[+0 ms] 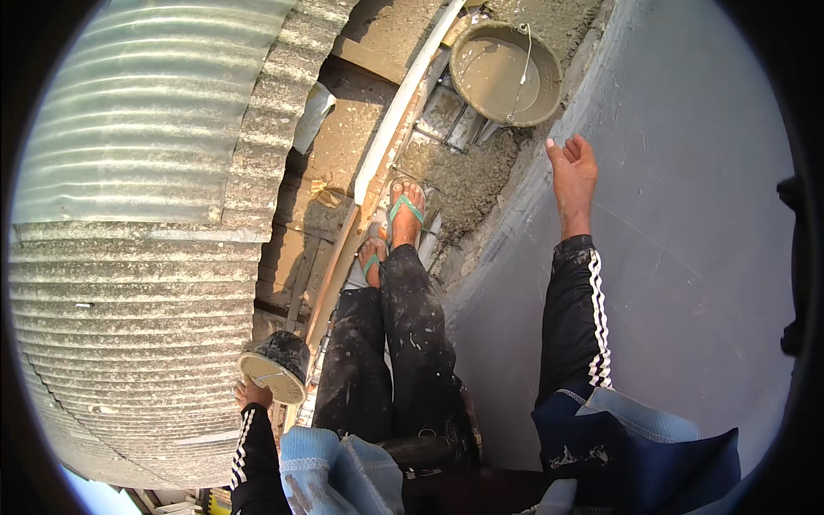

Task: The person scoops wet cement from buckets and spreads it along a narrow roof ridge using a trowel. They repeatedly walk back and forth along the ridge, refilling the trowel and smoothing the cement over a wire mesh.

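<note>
Low on the left, my left hand [254,393] is closed at the rim of a small black bucket [292,352] with a pale, wet-looking grey-brown mix inside. Its thin wire handle crosses the opening. The fingers are partly hidden, so whether they grip the rim or the handle is unclear. My right hand [575,168] reaches forward on the right over the smooth grey wall, holding nothing. Its fingers are loosely bent, with the thumb apart. Just beyond it sits a larger bucket [506,73], crusted with dried mortar, holding a grey-brown mix, its wire handle lying across.
Sandaled feet stand on a narrow ledge beside a wooden board [390,129]. Wet concrete [468,176] with metal bars lies ahead, along the grey wall [678,189]. Corrugated roofing [137,300] fills the left; a lower planked area [343,154] opens between the roofing and the board.
</note>
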Available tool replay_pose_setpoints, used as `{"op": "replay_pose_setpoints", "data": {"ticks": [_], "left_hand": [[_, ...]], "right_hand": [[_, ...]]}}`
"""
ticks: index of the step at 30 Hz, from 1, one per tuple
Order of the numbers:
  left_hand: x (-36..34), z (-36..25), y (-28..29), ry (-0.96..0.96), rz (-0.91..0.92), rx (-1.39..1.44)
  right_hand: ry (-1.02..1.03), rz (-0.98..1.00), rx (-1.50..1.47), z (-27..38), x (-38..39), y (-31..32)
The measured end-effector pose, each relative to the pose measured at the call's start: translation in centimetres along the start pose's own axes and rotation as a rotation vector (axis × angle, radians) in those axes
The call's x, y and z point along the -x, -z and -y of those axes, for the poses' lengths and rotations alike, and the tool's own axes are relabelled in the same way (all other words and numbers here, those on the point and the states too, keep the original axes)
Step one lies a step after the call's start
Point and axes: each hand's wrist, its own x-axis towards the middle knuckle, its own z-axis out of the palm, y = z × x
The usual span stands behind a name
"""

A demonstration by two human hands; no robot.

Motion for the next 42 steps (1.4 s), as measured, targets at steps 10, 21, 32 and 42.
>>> {"op": "replay_pose_setpoints", "data": {"ticks": [10,21,32,42], "left_hand": [[8.4,-14.5,3.2,-0.584,-0.110,0.655],[12.8,-58.1,19.9,-0.262,1.491,2.066],[13.3,-72.1,23.7,-0.819,1.311,2.138],[10.2,-73.5,22.8,-0.860,1.184,2.052]], "right_hand": [[-0.311,0.259,-0.431,10.4,-10.2,-8.2],[-0.277,0.366,-0.938,17.3,-3.3,8.0],[-0.327,0.252,-0.520,8.6,-5.4,10.8],[-0.244,0.115,-0.314,3.1,-5.0,4.7]]}}
